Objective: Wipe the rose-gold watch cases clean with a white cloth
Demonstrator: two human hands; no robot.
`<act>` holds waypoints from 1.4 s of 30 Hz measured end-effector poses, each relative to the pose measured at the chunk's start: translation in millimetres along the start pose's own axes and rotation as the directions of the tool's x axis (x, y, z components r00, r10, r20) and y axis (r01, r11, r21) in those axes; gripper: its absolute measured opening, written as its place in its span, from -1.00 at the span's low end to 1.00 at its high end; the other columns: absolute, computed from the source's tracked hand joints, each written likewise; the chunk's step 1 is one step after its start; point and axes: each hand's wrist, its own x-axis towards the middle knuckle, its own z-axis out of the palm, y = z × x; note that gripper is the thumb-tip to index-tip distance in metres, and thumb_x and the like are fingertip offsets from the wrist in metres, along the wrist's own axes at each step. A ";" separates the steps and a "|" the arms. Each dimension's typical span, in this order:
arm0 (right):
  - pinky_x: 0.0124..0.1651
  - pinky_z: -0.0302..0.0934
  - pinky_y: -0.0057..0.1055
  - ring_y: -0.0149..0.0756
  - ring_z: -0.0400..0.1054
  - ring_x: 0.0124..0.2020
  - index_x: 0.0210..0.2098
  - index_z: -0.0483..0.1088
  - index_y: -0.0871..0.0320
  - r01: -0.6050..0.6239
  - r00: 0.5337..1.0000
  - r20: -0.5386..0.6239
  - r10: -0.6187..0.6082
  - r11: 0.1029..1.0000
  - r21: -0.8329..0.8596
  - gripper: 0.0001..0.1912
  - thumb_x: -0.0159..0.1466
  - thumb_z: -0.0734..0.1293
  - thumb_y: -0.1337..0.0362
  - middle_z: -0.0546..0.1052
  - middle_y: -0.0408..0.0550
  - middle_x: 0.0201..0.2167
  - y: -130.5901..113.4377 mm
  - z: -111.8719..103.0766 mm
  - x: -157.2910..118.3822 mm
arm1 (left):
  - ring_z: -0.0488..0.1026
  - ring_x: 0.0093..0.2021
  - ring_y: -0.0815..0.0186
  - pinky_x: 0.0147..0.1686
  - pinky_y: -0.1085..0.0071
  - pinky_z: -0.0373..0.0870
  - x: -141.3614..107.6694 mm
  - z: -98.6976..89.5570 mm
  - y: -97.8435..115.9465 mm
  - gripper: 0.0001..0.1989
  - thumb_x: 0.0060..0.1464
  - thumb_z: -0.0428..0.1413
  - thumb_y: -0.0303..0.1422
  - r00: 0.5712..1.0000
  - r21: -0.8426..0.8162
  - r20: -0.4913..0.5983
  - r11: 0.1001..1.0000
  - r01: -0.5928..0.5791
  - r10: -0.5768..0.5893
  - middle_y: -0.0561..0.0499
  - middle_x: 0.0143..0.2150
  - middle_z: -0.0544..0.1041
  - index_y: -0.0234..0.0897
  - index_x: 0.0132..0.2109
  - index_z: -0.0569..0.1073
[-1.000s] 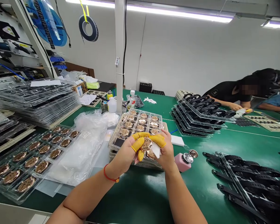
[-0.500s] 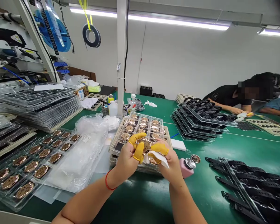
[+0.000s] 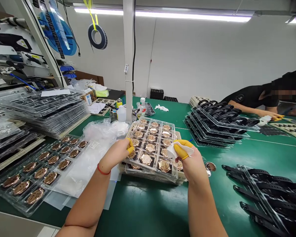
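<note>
Handling the tray (image 3: 153, 169) seems in hand: left hand (image 3: 117, 152) apparently pinching its edge, right hand (image 3: 193, 164) pinching white cloth (image 3: 172, 152), calling for level support.

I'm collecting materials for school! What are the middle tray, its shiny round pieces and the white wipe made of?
Middle tray: probably clear, glossy plastic; its transparent edge glints. Round pieces: polished rose-gold metal, or maybe coated plastic; they shine. White wipe: matte paper or thin cloth; it folds softly.

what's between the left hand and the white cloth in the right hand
In the head view, part of a clear tray holding gold-toned cases lies between them.
</note>
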 end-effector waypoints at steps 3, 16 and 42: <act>-0.61 0.15 -0.52 -0.42 0.24 -0.55 -0.39 0.43 0.17 0.007 1.000 -0.018 -0.007 1.000 -0.012 -0.67 0.02 0.50 0.07 0.43 -0.13 -0.50 -1.8 -1.4 -1.0 | 0.41 -0.45 0.26 -0.50 0.43 0.13 0.0 -1.9 -4.0 -0.84 0.10 -0.01 -0.33 0.999 0.050 -0.006 0.998 0.033 -0.033 0.03 -0.42 0.51 -0.25 -0.37 0.42; -0.51 0.20 -0.48 -0.39 0.30 -0.49 -0.23 0.40 0.15 -0.097 0.973 0.199 0.113 0.991 -0.090 -0.58 0.05 0.48 0.02 0.47 -0.12 -0.41 -0.6 6.1 -5.9 | 0.44 -0.02 0.09 -0.16 0.35 0.32 22.3 19.5 1.6 -0.74 0.20 0.04 -0.34 0.993 0.205 -0.117 0.979 0.007 0.017 -0.14 -0.04 0.53 -0.26 -0.01 0.48; -0.29 0.17 -0.39 -0.34 0.27 -0.39 -0.45 0.47 0.08 0.505 0.863 0.143 -0.485 0.841 -0.193 -0.86 0.24 0.37 0.26 0.43 -0.14 -0.46 16.4 32.1 -34.4 | 0.24 -0.48 0.33 -0.49 0.43 0.10 -33.8 32.9 57.9 -0.69 0.30 -0.08 -0.40 0.693 0.144 -0.346 0.766 -0.626 0.632 0.02 -0.52 0.38 -0.32 -0.41 0.40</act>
